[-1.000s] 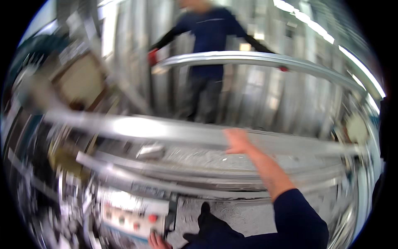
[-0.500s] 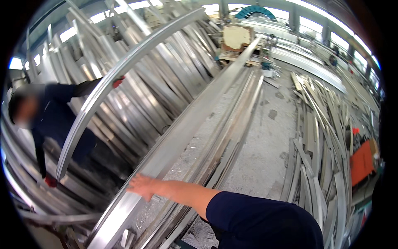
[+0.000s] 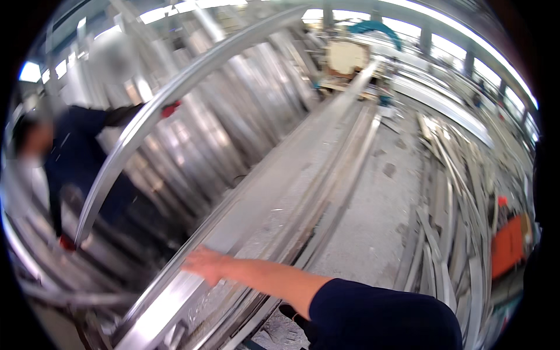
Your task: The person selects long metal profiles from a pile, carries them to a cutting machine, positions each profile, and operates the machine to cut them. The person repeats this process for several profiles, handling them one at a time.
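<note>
My right hand (image 3: 203,265) reaches left across a long, flat, silver metal profile (image 3: 233,230). Its fingers look stretched out over the near part of the profile, though motion blurs them. Whether the palm presses on the metal I cannot tell. The profile runs from the lower left to a machine far ahead. I do not see my left hand. At the left, a co-worker in dark clothes holds another long metal profile (image 3: 137,125), which looks curved here, with two red-gloved hands (image 3: 170,109).
Many upright metal profiles (image 3: 204,134) line the left side. More long bars (image 3: 326,210) lie beside the flat profile. On the right, a heap of offcut strips (image 3: 443,216) covers the floor near an orange panel (image 3: 507,248). A machine with a pale panel (image 3: 347,57) stands far ahead.
The whole view has shifted slightly and become more blurred. My right hand stays over the near part of the profile. The co-worker still holds the other profile.
</note>
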`<state>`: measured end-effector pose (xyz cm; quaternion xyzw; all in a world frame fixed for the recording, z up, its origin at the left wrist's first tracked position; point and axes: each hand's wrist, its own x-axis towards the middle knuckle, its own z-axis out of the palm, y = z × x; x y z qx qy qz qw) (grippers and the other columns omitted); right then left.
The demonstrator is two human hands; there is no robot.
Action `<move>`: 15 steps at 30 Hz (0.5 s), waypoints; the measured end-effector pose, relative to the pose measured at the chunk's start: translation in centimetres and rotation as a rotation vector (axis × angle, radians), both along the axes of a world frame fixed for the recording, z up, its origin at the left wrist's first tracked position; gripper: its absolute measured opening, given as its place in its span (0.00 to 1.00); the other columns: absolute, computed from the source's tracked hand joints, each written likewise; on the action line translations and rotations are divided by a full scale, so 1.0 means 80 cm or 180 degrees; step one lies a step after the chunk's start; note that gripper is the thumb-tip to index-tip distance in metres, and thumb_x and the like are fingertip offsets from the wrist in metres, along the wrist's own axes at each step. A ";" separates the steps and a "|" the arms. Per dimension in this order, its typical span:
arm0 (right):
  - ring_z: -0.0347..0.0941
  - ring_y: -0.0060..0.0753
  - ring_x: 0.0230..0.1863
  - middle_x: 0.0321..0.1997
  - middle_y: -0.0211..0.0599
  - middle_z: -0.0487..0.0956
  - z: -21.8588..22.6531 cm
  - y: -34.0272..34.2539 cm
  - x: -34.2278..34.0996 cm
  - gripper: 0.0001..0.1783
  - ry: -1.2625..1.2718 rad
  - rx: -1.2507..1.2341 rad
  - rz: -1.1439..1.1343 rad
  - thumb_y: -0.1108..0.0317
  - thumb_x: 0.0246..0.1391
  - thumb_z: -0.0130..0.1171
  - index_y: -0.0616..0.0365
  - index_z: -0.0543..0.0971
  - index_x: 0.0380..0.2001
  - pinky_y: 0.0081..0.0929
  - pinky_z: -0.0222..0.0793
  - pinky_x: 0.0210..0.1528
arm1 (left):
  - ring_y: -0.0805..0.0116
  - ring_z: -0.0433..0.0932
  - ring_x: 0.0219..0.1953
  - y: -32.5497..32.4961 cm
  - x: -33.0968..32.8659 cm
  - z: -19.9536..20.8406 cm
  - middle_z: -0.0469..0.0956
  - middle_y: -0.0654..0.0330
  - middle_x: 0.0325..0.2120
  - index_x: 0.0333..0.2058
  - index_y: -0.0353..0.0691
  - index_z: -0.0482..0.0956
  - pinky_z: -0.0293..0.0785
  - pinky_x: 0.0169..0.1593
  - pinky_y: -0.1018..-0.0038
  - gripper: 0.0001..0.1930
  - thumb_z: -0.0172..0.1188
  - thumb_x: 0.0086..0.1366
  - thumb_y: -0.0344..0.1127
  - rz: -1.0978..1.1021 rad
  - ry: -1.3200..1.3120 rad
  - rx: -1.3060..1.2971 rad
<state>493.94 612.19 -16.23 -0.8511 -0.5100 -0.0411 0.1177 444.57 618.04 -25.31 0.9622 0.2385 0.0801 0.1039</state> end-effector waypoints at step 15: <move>0.60 0.50 0.63 0.59 0.48 0.68 0.022 0.003 -0.003 0.55 0.0086 -0.0379 0.0040 0.53 0.30 0.73 0.50 0.60 0.64 0.52 0.53 0.62 | 0.45 0.80 0.35 -0.020 -0.078 0.024 0.66 0.49 0.61 0.47 0.43 0.77 0.77 0.37 0.52 0.16 0.58 0.60 0.39 0.1460 0.1309 -0.0726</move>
